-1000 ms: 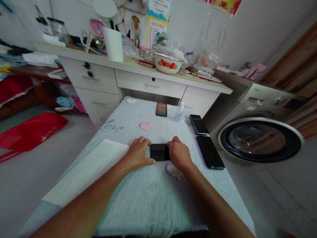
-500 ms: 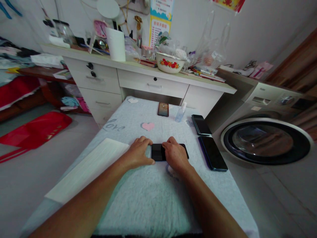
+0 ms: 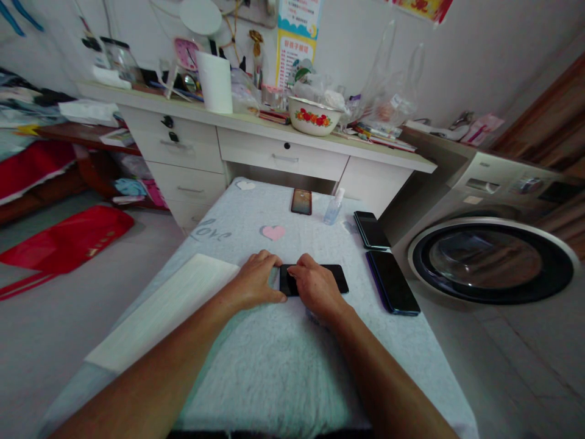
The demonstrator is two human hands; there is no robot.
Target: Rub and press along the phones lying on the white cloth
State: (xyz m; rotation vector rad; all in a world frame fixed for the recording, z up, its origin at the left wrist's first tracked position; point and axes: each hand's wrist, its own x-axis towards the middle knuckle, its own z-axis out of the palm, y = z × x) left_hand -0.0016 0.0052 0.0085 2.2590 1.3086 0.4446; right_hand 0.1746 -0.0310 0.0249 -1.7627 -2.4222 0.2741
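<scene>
A black smartphone (image 3: 336, 277) lies flat and sideways on the cloth-covered table. Around its left end is my left hand (image 3: 258, 280), thumb at the near corner and fingers at the far corner, gripping it. My right hand (image 3: 317, 283) rests over the screen with its fingers bent and pressed together. Whatever those fingers pinch, if anything, is hidden. To the right lie two dark phones, one (image 3: 372, 230) beyond the other (image 3: 393, 282). Farther back are a brown-screened phone (image 3: 301, 202) and a clear spray bottle (image 3: 333, 207) standing upright.
A folded pale cloth or paper strip (image 3: 159, 314) lies along the table's left side. Behind the table stands a white desk (image 3: 187, 158) with a flowered bowl (image 3: 315, 117) and paper roll (image 3: 214, 82). A washing machine (image 3: 491, 183) is at right, a red bag (image 3: 68, 238) on the floor.
My right hand has slid left across the phone's screen, uncovering more of its right part. The left hand and the phone stay in place.
</scene>
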